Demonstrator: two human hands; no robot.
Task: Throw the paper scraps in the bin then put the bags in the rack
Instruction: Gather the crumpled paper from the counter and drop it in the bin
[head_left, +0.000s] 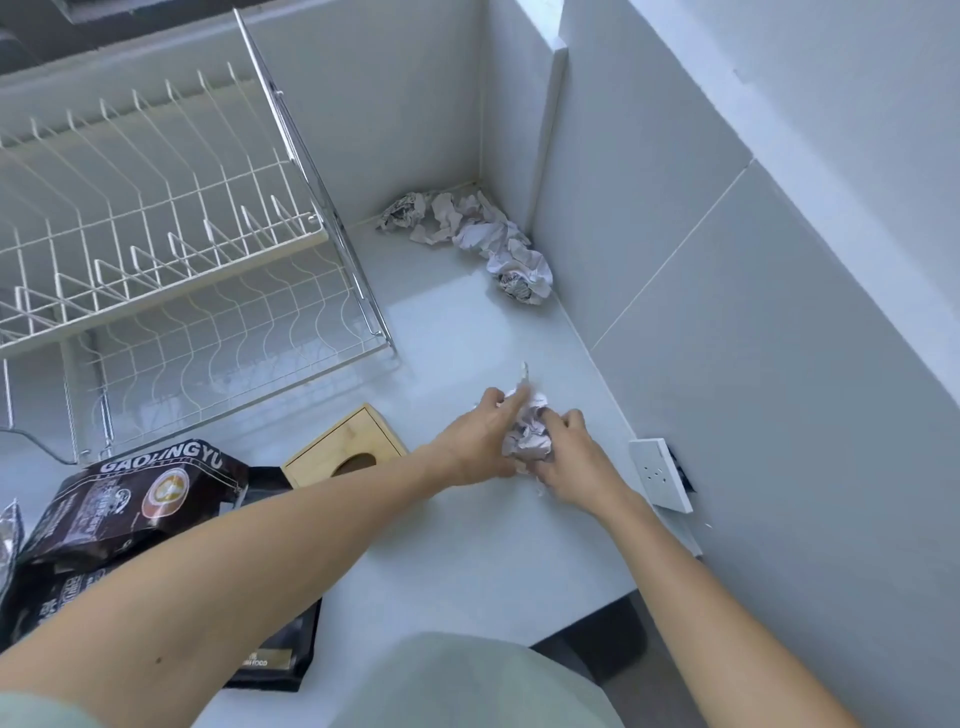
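A crumpled wad of paper scraps (529, 434) sits on the white counter (467, 545), held between both hands. My left hand (485, 441) grips its left side and my right hand (569, 460) grips its right side. More crumpled paper scraps (467, 234) lie piled in the far corner against the wall. Dark coffee bags (130, 509) lie at the counter's left, partly under my left forearm. The white wire rack (171, 249) stands at the back left. A dark bin (608, 644) shows below the counter's right front corner.
A bamboo tissue box (345, 449) sits just left of my left hand. A white wall socket (662, 475) is on the tiled wall to the right. A foil bag edge (8, 540) shows at the far left.
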